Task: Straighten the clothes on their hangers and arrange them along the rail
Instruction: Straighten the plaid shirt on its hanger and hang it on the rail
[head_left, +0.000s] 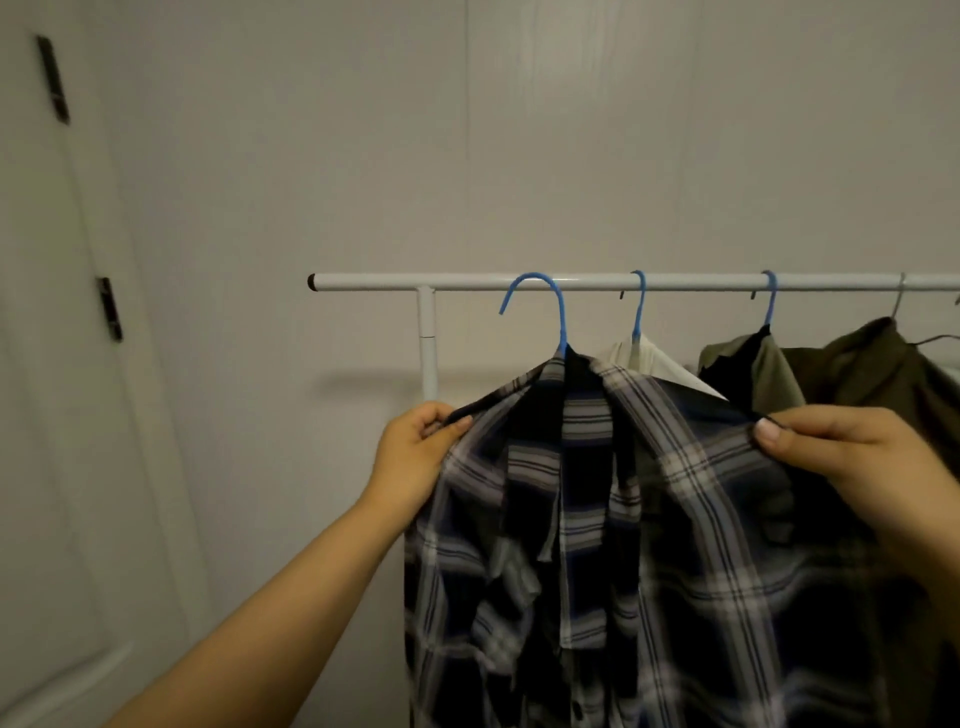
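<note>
A dark blue and white plaid shirt (691, 545) hangs on a blue hanger (558, 312) hooked over the white rail (467, 282). My left hand (415, 457) pinches the shirt's left shoulder edge. My right hand (852, 457) pinches its right shoulder edge. The shirt front hangs open and rumpled between my hands. Behind it a white garment (660, 361) hangs on a second blue hanger (638, 306). Further right, an olive and black garment (769, 374) hangs on a third blue hanger (770, 301), then a dark olive shirt (883, 374).
The rail's white upright post (426, 343) stands just left of the plaid shirt, and the rail ends in a dark cap (311, 282) further left. A pale wall is behind. A white door with dark hinges (110, 309) fills the left side.
</note>
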